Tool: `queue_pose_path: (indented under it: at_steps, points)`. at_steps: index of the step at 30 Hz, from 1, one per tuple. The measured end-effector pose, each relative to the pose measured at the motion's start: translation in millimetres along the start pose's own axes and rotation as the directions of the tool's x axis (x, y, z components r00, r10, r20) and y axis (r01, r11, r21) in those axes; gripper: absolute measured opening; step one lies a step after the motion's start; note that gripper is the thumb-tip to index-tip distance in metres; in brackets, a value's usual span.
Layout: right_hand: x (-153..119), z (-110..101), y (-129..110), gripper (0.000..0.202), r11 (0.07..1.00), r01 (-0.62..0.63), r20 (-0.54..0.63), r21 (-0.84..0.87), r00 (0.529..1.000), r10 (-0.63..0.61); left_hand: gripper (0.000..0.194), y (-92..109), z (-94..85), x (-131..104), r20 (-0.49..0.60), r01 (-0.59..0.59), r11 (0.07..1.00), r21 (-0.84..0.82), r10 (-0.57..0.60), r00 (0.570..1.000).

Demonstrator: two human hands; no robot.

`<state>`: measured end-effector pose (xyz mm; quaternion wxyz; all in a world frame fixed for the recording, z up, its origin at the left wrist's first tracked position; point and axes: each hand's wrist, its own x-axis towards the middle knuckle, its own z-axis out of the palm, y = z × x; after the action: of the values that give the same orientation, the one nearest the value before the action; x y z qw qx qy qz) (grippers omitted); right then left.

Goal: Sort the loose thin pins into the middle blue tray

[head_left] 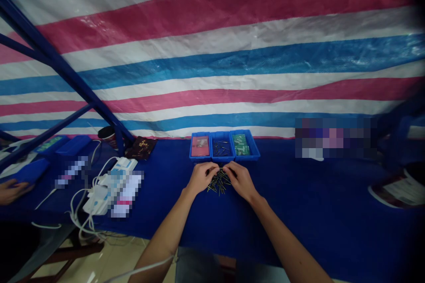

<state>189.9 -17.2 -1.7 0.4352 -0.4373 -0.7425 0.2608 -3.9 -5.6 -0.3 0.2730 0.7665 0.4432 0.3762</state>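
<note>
A loose pile of long, thin, brass-and-dark metal pieces, like screws or nails, lies on the blue tabletop. My left hand is at the pile's upper left side, thumb and fingers pinched together. From the right, my right hand meets it, its fingers also closed at the pile's top edge. What sits between the fingertips is too small to tell. Just beyond both hands stand three joined blue bins: the left bin holds a pink card, the middle bin several thin metal pieces, the right bin a green packet.
On the left lie a white power strip with tangled cables and a dark packet. Another person's hand rests at the far left. A round container is at the right. Striped sheeting hangs behind, beside a blue frame bar.
</note>
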Motion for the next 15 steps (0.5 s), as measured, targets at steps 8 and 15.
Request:
queue_pose_path:
  at_steps: [8, 15]
  points:
    - [-0.8, 2.3, 0.6, 0.02, 1.0, 0.005, -0.023, -0.015, 1.0, -0.005, 0.026, 5.2, -1.4, 0.6, 0.0, 0.008, 1.0, 0.024, -0.008, 1.0]
    - [-0.8, 3.0, 2.0, 0.021, 1.0, 0.018, -0.042, -0.006, 0.999, -0.018, 0.024, 3.3, -0.3, 0.3, -0.017, 0.002, 0.999, 0.033, -0.001, 1.0]
